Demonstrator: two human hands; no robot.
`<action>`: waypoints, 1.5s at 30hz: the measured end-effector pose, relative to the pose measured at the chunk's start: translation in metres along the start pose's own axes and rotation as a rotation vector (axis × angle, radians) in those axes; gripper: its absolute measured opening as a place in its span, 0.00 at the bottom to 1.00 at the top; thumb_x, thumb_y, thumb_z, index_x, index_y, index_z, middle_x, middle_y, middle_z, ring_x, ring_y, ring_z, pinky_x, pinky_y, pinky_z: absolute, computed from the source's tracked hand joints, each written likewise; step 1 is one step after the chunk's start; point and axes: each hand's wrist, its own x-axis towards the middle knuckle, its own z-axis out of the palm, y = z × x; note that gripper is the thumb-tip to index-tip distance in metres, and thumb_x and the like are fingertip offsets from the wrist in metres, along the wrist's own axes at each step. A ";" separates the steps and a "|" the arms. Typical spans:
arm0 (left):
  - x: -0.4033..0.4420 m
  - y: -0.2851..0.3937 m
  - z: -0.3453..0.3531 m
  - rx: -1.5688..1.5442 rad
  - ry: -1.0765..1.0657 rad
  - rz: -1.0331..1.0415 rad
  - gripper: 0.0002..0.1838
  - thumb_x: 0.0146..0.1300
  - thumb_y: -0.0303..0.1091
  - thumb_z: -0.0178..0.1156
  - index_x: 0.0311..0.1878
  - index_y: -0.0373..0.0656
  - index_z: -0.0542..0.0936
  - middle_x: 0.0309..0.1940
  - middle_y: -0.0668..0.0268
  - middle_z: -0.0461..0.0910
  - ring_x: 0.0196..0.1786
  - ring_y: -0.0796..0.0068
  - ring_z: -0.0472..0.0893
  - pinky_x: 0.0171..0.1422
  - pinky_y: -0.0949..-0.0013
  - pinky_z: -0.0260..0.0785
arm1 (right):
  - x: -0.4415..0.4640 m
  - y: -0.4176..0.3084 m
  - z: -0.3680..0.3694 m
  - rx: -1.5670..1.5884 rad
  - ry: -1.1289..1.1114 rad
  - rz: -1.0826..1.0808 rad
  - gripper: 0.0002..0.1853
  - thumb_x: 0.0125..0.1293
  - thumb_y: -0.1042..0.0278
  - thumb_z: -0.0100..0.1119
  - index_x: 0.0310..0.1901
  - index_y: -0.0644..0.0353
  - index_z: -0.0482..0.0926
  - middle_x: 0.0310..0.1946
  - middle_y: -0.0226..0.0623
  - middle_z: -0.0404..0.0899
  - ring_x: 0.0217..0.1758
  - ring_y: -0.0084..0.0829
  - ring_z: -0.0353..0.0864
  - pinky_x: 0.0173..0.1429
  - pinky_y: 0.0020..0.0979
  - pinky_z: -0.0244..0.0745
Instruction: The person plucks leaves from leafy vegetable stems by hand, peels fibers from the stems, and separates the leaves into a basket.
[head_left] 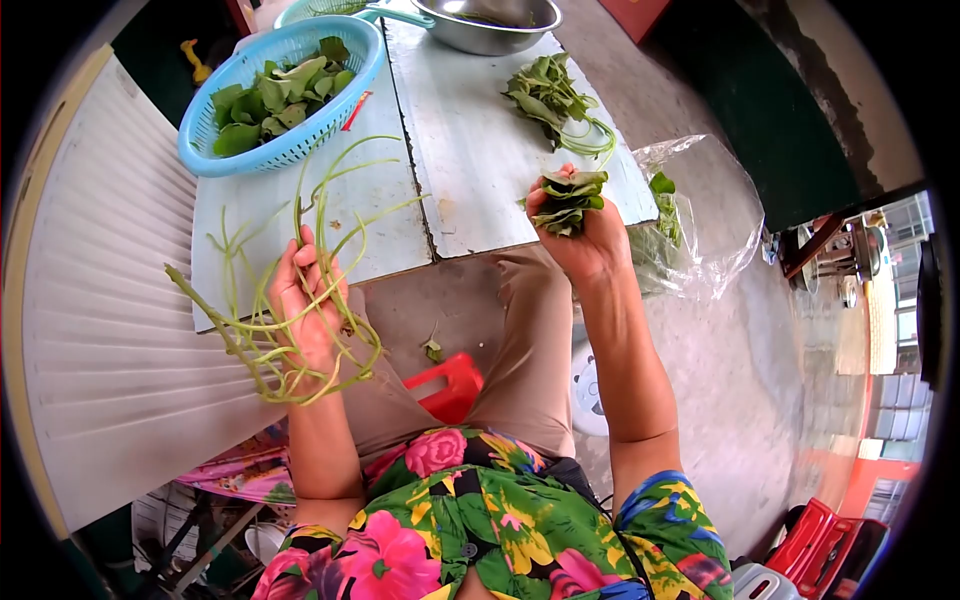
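Note:
Long green leafless stems trail and curl out of my left hand, whose fingers are closed round them above the table's near left edge. In my right hand a wad of green leaves is gripped, by the table's near right corner. Beyond that hand, a bunch of leafy stems lies on the white tabletop. A blue plastic basket at the far left holds loose picked leaves.
A metal bowl stands at the table's far side. Right of the table is a clear plastic bag with greens inside. A pleated white panel stands along the left. Under the table edge, a red plastic object shows between my legs.

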 end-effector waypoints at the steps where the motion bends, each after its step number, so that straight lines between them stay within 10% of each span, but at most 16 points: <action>1: 0.000 0.000 0.002 -0.007 0.010 0.006 0.10 0.62 0.30 0.49 0.43 0.35 0.73 0.20 0.72 0.68 0.18 0.84 0.57 0.18 0.81 0.49 | 0.000 0.002 0.008 -0.008 -0.005 0.004 0.05 0.61 0.75 0.41 0.32 0.60 0.70 0.31 0.39 0.71 0.33 0.36 0.72 0.41 0.37 0.73; 17: 0.016 -0.003 0.036 0.228 0.145 0.051 0.08 0.61 0.35 0.51 0.40 0.44 0.74 0.19 0.76 0.68 0.16 0.87 0.58 0.18 0.80 0.51 | 0.016 0.014 0.169 -0.549 -0.196 0.064 0.10 0.65 0.59 0.44 0.34 0.58 0.65 0.21 0.32 0.65 0.24 0.28 0.67 0.30 0.30 0.67; 28: 0.012 -0.004 0.038 0.348 0.232 0.110 0.08 0.61 0.34 0.52 0.41 0.42 0.73 0.21 0.71 0.71 0.18 0.86 0.66 0.19 0.82 0.58 | 0.129 0.096 0.257 -0.812 -0.244 -0.110 0.09 0.66 0.69 0.40 0.43 0.64 0.66 0.25 0.39 0.67 0.27 0.33 0.68 0.36 0.36 0.70; 36: 0.012 -0.001 0.035 0.297 0.195 0.094 0.08 0.61 0.33 0.52 0.41 0.40 0.72 0.22 0.70 0.71 0.19 0.84 0.66 0.22 0.81 0.58 | 0.162 0.154 0.264 -1.242 -0.064 -0.035 0.27 0.62 0.50 0.47 0.54 0.63 0.63 0.49 0.46 0.66 0.51 0.40 0.68 0.49 0.48 0.67; 41: 0.000 -0.004 0.054 0.301 0.232 0.090 0.08 0.61 0.32 0.52 0.41 0.40 0.71 0.22 0.69 0.72 0.20 0.84 0.67 0.22 0.80 0.59 | 0.143 0.126 0.250 -1.418 -0.337 -0.136 0.34 0.62 0.44 0.43 0.58 0.69 0.58 0.56 0.49 0.61 0.60 0.39 0.61 0.59 0.41 0.60; 45: -0.004 -0.009 0.051 0.380 0.177 0.064 0.07 0.62 0.34 0.50 0.41 0.43 0.71 0.22 0.72 0.72 0.22 0.84 0.68 0.27 0.78 0.63 | 0.094 0.085 0.230 -1.347 -0.430 -0.173 0.26 0.65 0.50 0.43 0.52 0.67 0.66 0.46 0.43 0.70 0.47 0.32 0.72 0.49 0.31 0.69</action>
